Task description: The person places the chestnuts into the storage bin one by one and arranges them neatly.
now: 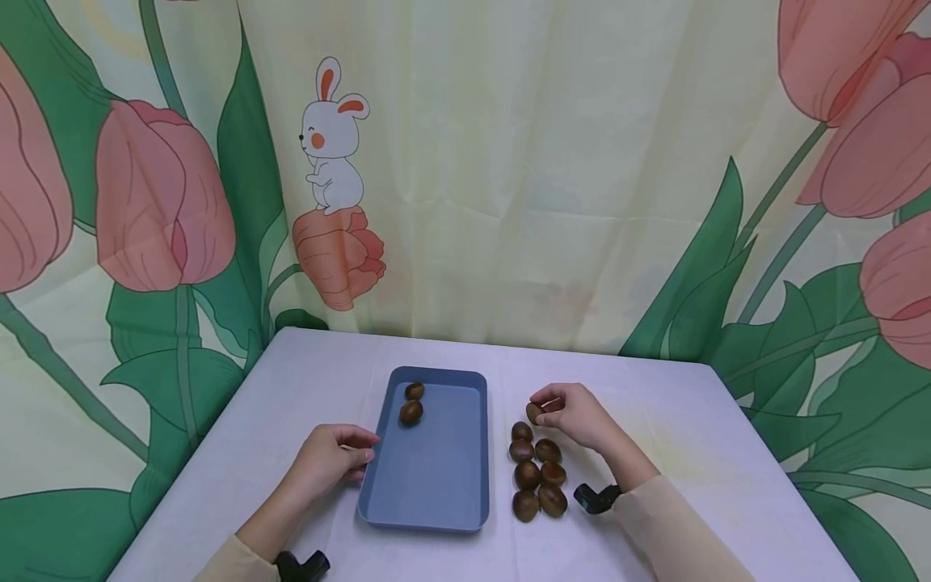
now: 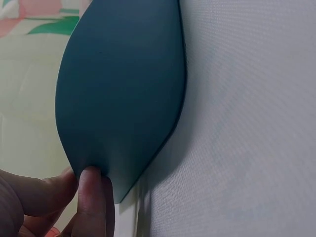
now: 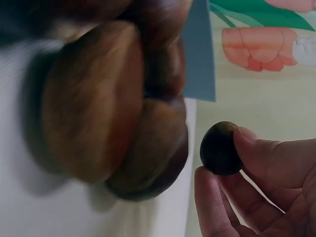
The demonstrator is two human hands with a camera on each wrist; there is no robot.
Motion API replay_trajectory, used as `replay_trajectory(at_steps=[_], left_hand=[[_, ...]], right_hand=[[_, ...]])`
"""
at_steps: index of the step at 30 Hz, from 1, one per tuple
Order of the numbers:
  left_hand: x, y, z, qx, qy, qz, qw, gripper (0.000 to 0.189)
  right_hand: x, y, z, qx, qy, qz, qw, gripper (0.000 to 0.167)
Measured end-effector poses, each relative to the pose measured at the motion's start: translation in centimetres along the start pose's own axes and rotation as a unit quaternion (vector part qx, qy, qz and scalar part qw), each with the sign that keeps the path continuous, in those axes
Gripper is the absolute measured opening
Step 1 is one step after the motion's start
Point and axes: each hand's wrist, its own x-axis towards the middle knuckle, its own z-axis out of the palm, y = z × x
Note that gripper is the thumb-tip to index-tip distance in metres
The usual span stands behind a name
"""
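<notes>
A blue rectangular tray [image 1: 436, 485] lies on the table with two chestnuts [image 1: 411, 413] near its far left corner. At the tray's left side, my left hand [image 1: 327, 461] pinches the rim between thumb and fingers; the left wrist view shows a fingertip [image 2: 91, 185] on the outer wall. To the right of the tray, my right hand [image 1: 578, 416] holds one chestnut [image 3: 220, 149] between thumb and fingertips. That hand is just beyond a two-column group of several chestnuts [image 1: 527, 475], which lie close together on the cloth.
A white cloth [image 1: 698, 501] covers the table. Behind it hangs a curtain [image 1: 509, 202] printed with tulips and a rabbit. Black wrist devices [image 1: 596, 498] are worn at both cuffs.
</notes>
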Motion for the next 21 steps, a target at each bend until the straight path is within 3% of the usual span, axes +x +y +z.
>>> replay_trajectory(at_steps=[10, 21], left_hand=[[0.1, -0.1, 0.0, 0.002, -0.001, -0.003, 1.0000, 0.020], [0.0, -0.2, -0.1, 0.001, -0.001, -0.005, 1.0000, 0.020]], right_hand=[[0.7, -3.2, 1.2, 0.024, -0.017, -0.041, 0.9987, 0.026], [1.4, -6.8, 4.1, 0.056, -0.038, -0.075, 0.9949, 0.027]])
